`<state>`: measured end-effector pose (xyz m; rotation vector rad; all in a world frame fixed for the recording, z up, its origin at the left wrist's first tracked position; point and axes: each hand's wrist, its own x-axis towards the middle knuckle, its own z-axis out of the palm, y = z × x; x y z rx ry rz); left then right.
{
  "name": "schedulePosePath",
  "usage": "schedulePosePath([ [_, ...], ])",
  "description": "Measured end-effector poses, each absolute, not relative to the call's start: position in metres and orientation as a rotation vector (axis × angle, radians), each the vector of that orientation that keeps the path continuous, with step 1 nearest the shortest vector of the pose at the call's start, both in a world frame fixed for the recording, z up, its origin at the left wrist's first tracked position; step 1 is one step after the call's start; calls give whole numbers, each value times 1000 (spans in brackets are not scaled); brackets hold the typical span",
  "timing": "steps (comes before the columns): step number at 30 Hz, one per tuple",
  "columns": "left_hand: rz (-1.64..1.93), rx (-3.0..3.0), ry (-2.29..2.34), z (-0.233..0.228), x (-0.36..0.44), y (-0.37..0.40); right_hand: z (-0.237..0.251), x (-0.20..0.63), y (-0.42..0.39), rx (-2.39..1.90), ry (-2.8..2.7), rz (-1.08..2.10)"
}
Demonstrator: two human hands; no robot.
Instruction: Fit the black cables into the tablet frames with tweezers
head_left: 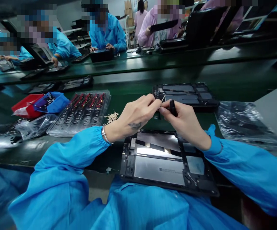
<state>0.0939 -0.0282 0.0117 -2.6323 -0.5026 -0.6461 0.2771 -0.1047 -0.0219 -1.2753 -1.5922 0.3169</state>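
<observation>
Blue sleeves point(64, 179) frame an opened tablet point(167, 163) lying at the near edge of the green desk point(133, 95), its back cover off, showing a black frame, silvery battery panels and a small printed label too blurred to read. Above it the left hand point(134, 116) pinches a thin pale strip point(163, 98) between fingertips, while the right hand point(185, 123) is closed around a black tool point(173, 107)

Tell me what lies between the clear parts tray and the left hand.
In the head view, a small heap of pale peeled strips lies on the green belt between the tray and the left hand.
</observation>
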Motion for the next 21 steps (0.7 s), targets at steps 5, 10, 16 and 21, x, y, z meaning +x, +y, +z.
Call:
schedulePosePath([
  [5, -537, -2573, -439, 14, 93, -37, -20, 277, -106, -1296, -1682, 192],
  [10, -570, -2616, -496, 15, 87, -33, -21, 275, -109, -1285, -1731, 218],
  [16, -387, -2654, -1005, 18, 18, 4, -23, 276, -111, -1352, -1647, 347],
  [21, 143, -2682, -1111, 6, -24, 15, -31, 281, -109, -1428, -1630, 421],
])
